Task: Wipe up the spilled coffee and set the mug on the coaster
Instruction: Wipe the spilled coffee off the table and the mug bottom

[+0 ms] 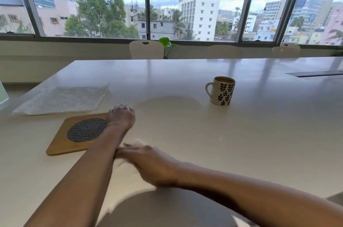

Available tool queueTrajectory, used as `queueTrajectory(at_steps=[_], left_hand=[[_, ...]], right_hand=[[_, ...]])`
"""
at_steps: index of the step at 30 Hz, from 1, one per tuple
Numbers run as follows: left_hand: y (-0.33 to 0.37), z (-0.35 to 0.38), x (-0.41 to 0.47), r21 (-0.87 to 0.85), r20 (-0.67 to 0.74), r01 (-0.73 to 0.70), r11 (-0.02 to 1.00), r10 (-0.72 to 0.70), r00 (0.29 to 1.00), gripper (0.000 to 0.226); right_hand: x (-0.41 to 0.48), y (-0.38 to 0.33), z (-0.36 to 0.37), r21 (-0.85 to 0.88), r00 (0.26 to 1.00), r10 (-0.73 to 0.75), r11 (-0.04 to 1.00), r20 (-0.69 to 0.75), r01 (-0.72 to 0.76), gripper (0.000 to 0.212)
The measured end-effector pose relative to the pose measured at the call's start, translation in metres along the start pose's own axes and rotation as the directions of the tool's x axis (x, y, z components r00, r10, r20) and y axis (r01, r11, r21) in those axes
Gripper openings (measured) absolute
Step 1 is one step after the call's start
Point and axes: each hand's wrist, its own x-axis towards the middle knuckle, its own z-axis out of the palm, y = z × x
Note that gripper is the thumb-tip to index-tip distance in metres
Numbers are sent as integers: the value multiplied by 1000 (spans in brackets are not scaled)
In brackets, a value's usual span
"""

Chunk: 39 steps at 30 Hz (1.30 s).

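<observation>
a long pale glossy surface [241, 134] fills the view, and everything sits on its near left part; a flat folded white textured paper towel [61, 99] lies at the left, just beyond a square light wooden coaster with a round black-and-white woven inset [61, 145]; the two lie close together, and whether they touch is unclear.

the left hand [121, 116] lies over the coaster's far right corner, with the forearm crossing the right side of the board; its fingers [120, 106] are bent down past the corner toward the surface, but whether they grip the wood or only rest on it cannot be told.

the right hand [150, 161] is low over the surface, nearer than the coaster and just right of the left forearm; it is motion-blurred, its fingers [128, 148] look stretched out flat and point left, ending beside the forearm; a pale smear shows at its far edge, too blurred to identify.

a cream ceramic mug with a dark leaf print [221, 91] stands upright on the bare surface, far right of the coaster and well apart from both sets of fingers; its handle faces left and milky coffee fills it near the brim.
</observation>
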Motion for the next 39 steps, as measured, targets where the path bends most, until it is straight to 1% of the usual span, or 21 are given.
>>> queueTrajectory(at_steps=[2, 4, 6, 8, 11, 14, 16, 19, 21, 22, 24, 25, 26, 27, 28, 29, 30, 32, 34, 36, 39], left_hand=[[0, 0, 0, -10, -6, 0, 1000, 0, 1000, 52], [0, 0, -1, -11, -14, -3, 1000, 2, 1000, 51], [-1, 1, -1, -10, -20, -5, 1000, 5, 1000, 51], [-1, 1, 0, -10, -34, -5, 1000, 5, 999, 50], [-2, 2, 0, -14, -47, -7, 1000, 6, 999, 48], [-2, 2, 0, -6, -46, -7, 1000, 7, 999, 49], [-1, 2, 0, -3, -48, -8, 1000, 8, 999, 49], [-1, 3, 0, -5, -48, -4, 1000, 3, 999, 50], [-1, 3, 0, -4, -47, -2, 1000, 2, 999, 50], [-1, 4, 1, -2, -47, -2, 1000, 2, 999, 50], [-2, 5, 2, 0, -50, -1, 1000, 1, 999, 49], [-2, 5, 3, -2, -54, 1, 1000, -1, 999, 49], [-2, 6, 3, -5, -61, 2, 1000, -2, 998, 49], [-2, 6, 4, -7, -70, 1, 1000, -1, 998, 48], [-2, 7, 4, -8, -78, -1, 1000, 1, 997, 48], [-2, 7, 5, -7, -85, -4, 1000, 4, 996, 47], [-2, 7, 5, -6, -90, -6, 1000, 5, 996, 47], [-2, 8, 5, -6, -95, -6, 1000, 6, 995, 47], [-3, 9, 5, 0, -97, -13, 1000, 13, 995, 45], [-4, 10, 5, 10, -100, -20, 1000, 21, 995, 43], [-4, 11, 8, 13, -103, -23, 1000, 24, 994, 43]], right_hand=[[-15, 0, -6, 26, 987, -100, 995, 124, 97, 52], [-34, 7, -20, 102, 952, -192, 980, 240, 172, 40], [-54, 16, -33, 142, 932, -232, 970, 277, 199, 41], [-70, 28, -43, 113, 939, -220, 974, 263, 196, 47], [-91, 55, -59, 75, 970, -136, 990, 203, 123, 49], [-106, 96, -79, 42, 994, 40, 998, 104, -45, 39], [-104, 121, -90, -4, 987, 157, 988, 25, -157, 40], [-85, 154, -98, -72, 951, 291, 951, -107, -299, 38], [-64, 172, -97, -100, 889, 402, 897, -220, -430, 37], [-52, 179, -96, -95, 832, 480, 848, -278, -521, 39], [-26, 187, -91, -73, 674, 632, 707, -382, -704, 41], [-13, 187, -89, -73, 602, 683, 635, -414, -769, 40], [-1, 184, -87, -87, 553, 712, 578, -432, -812, 40], [11, 181, -85, -110, 534, 727, 545, -433, -831, 39], [22, 177, -81, -141, 547, 726, 543, -417, -828, 40], [34, 172, -77, -179, 592, 706, 573, -388, -800, 42], [46, 166, -71, -218, 658, 668, 625, -348, -750, 45], [69, 153, -55, -269, 803, 539, 758, -253, -594, 48], [87, 140, -41, -261, 904, 394, 866, -167, -426, 50], [97, 137, -37, -207, 946, 303, 924, -119, -322, 50], [103, 149, -46, -159, 956, 274, 944, -105, -288, 48]])
